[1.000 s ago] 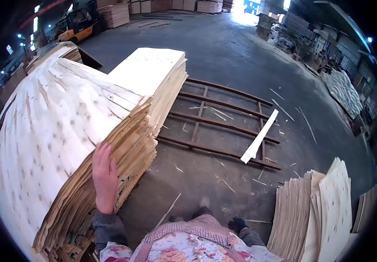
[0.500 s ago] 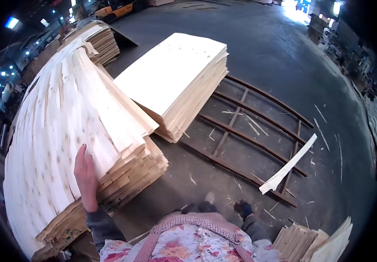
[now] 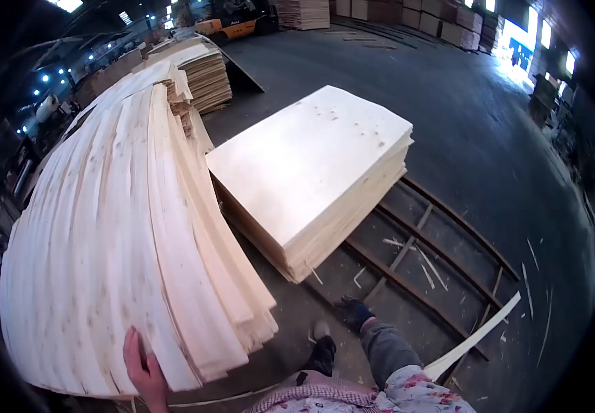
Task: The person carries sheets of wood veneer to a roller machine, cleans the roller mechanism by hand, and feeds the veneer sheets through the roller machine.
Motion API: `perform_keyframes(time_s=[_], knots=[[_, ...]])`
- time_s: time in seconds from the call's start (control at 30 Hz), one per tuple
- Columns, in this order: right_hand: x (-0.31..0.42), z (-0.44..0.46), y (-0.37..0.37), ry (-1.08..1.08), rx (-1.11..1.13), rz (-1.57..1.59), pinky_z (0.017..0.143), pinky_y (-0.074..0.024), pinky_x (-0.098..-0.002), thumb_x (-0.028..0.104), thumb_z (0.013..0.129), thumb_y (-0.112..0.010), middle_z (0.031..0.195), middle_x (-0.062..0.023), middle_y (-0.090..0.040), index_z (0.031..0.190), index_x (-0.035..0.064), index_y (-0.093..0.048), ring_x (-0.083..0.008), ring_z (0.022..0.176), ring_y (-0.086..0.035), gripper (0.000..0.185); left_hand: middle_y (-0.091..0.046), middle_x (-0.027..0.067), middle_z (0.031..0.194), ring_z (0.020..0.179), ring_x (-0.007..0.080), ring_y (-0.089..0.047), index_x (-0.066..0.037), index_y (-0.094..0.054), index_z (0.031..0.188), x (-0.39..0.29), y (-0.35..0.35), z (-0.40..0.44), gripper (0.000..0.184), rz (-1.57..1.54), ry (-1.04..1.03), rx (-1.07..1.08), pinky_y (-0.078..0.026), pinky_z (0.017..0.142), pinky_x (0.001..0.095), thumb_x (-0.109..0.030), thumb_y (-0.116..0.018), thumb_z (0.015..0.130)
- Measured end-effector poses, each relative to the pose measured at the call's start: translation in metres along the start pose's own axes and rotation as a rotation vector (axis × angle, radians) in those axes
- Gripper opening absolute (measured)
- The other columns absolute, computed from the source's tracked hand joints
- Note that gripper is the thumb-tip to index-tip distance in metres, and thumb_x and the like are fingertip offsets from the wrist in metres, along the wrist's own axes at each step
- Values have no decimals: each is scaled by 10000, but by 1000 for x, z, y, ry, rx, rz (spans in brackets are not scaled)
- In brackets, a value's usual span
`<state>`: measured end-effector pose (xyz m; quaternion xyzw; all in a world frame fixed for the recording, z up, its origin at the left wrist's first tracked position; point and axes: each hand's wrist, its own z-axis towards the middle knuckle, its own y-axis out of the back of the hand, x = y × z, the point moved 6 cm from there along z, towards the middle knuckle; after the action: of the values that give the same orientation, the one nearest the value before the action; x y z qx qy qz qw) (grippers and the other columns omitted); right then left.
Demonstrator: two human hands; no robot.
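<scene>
My bare left hand [image 3: 144, 368] lies on the near end of a large stack of pale wood veneer sheets [image 3: 98, 248], its fingers stretched out and apart. The top sheets are long, wavy strips with small brown knots, and their edges fan out at the right. My right hand [image 3: 354, 312], in a dark glove, reaches forward over the floor with its fingers extended, and nothing shows in it. Just beyond it stands a neater stack of veneer sheets [image 3: 311, 158] with a smooth, whitish top. A gap appears between the glove and that stack.
A rusty metal frame [image 3: 397, 260] lies on the floor at the right, with wood scraps around it. One long veneer strip [image 3: 476, 337] crosses its near corner. Further back are another veneer stack [image 3: 204, 76] and an orange forklift [image 3: 239, 27].
The view has tilted up and shifted. My left hand is now at the near edge of the large stack. My gloved right hand has stretched forward and left, closer to the neater stack.
</scene>
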<state>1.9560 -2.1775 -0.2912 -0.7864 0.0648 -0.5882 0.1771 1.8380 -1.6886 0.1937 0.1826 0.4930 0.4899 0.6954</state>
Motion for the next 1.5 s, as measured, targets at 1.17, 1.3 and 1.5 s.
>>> perform_keyframes(time_s=[1.17,1.3,1.5], knots=[[54,399,-98,-506,-83,1104,927,-507,-431,315,851,-713,1168,-106,-647,1141,71,-622,-279,1091,-600,389,-456,233,1400,1298,384,-432,45,-503,1299,-26,-24,36,436,461,324,-20,-333,1086,446,-260,-456,991],[59,431,-103,-496,-32,893,945,-501,-435,266,888,-683,1142,-104,-648,1163,68,-601,-255,1095,-595,349,-458,254,1389,1304,378,-431,44,-518,1289,-20,-27,31,496,472,318,-26,-334,1088,459,-344,-468,984],[33,417,-86,-454,-110,794,944,-507,-423,178,923,-633,1183,-109,-617,1213,65,-562,-244,1086,-596,320,-397,196,1449,1342,319,-391,28,-456,1339,7,-19,6,401,447,380,-112,-309,1115,420,-115,-402,967]])
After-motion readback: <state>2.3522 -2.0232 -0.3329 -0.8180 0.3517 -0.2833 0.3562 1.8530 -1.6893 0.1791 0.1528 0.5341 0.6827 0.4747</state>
